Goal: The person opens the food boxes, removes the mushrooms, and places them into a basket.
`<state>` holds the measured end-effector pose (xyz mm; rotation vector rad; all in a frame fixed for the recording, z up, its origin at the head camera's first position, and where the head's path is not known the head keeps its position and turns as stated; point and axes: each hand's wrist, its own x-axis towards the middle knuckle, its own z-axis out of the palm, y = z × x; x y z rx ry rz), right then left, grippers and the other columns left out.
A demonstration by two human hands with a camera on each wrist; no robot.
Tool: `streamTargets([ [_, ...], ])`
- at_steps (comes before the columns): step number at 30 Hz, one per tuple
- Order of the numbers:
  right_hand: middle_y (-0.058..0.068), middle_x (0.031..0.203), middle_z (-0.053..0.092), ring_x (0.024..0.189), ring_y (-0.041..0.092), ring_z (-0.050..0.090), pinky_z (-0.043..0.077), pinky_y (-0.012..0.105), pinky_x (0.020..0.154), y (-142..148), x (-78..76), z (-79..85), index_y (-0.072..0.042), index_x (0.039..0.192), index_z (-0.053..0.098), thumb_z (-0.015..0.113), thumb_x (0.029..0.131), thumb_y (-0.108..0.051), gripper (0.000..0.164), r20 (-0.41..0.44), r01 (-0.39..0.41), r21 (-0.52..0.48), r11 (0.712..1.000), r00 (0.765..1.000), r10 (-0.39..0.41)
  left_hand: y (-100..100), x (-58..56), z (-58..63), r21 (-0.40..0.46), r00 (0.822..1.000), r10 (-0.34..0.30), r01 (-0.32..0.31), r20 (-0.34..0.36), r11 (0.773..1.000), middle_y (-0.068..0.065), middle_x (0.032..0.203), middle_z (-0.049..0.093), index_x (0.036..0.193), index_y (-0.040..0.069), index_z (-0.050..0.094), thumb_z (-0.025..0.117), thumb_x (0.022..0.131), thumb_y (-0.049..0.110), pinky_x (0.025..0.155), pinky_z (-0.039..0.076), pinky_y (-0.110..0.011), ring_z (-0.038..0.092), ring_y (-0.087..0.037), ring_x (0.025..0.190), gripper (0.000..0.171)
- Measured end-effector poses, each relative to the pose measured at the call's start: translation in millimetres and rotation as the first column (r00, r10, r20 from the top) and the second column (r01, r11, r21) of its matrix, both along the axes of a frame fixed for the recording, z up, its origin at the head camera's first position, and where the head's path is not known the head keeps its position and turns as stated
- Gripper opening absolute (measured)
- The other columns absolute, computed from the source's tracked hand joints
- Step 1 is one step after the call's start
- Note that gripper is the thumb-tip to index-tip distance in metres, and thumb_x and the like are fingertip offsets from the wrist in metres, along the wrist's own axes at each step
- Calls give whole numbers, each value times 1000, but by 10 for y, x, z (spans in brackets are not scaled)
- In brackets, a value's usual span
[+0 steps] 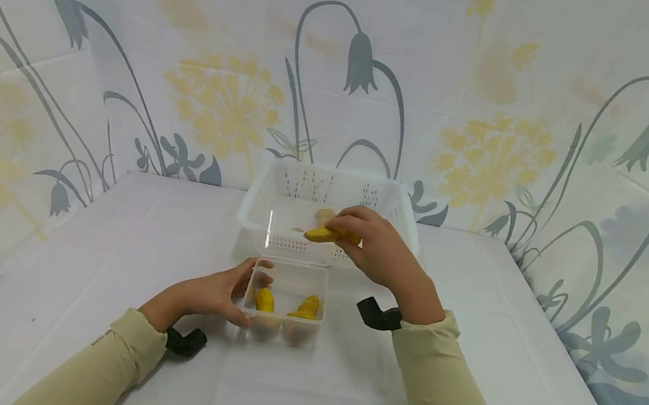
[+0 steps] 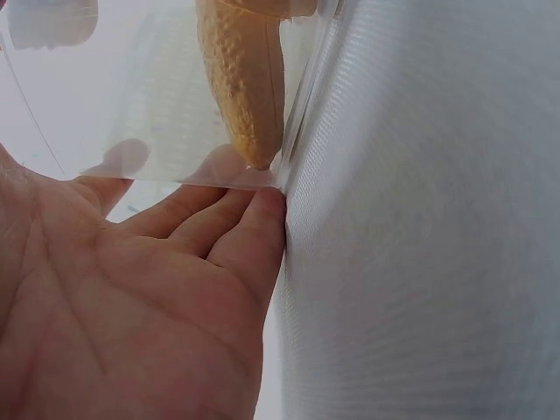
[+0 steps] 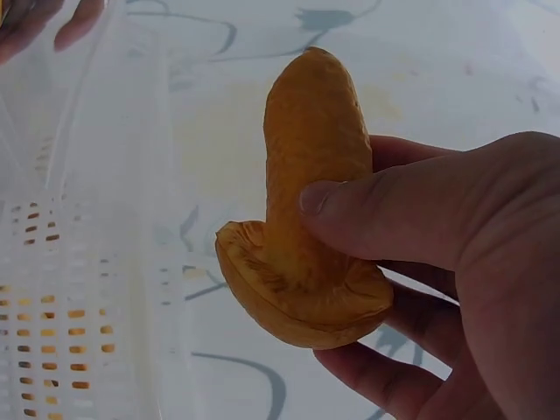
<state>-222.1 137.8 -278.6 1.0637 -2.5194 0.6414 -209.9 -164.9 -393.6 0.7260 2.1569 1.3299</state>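
My right hand pinches a yellow mushroom in the air over the near side of the white basket. In the right wrist view, the thumb lies across the stem of this mushroom, and its curved cap points down. My left hand grips the left side of a clear plastic box, thumb at the near corner and fingers round the far one. Two more yellow mushrooms, one at left and one at right, sit in the box. Through the clear wall, the left wrist view shows a tapered, bumpy mushroom close above the fingertips.
Behind the box stands a white perforated basket with a few pale tan pieces inside. The box's clear lid is raised toward it. A white cloth covers the table, and a flower-patterned cloth hangs behind.
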Motion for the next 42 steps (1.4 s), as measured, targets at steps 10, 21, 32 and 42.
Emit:
streamTargets([
  [10,6,118,61,109,25,59,51,40,93,186,-135,-51,-13,111,72,72,86,-7,25,-13,40,-58,998,999,-41,2,-19,-18,6,1000,-4,4,-8,1000,-17,150,36,148,14,14,80,73,16,119,20,-52,27,-32,144,100],
  [21,7,122,60,111,27,59,51,42,93,314,-250,-110,-13,114,71,72,86,-9,28,18,106,-52,993,994,-105,5,-14,-9,14,1000,-10,11,-5,1000,-18,150,36,147,13,14,81,73,16,119,19,-53,26,-33,145,100],
  [32,9,127,57,113,30,57,49,45,97,378,-317,-165,-11,119,67,68,90,-10,30,83,180,-28,983,981,-177,6,-6,2,3,1000,-4,4,-5,1000,-17,150,36,148,14,13,80,73,16,119,19,-53,27,-33,145,100],
  [42,9,128,56,116,30,56,47,46,102,381,-416,-276,-11,120,66,64,93,-12,27,119,254,31,967,959,-256,-1,7,6,1,1000,11,-11,12,1000,-16,150,36,148,14,14,80,73,17,118,20,-53,28,-33,144,100],
])
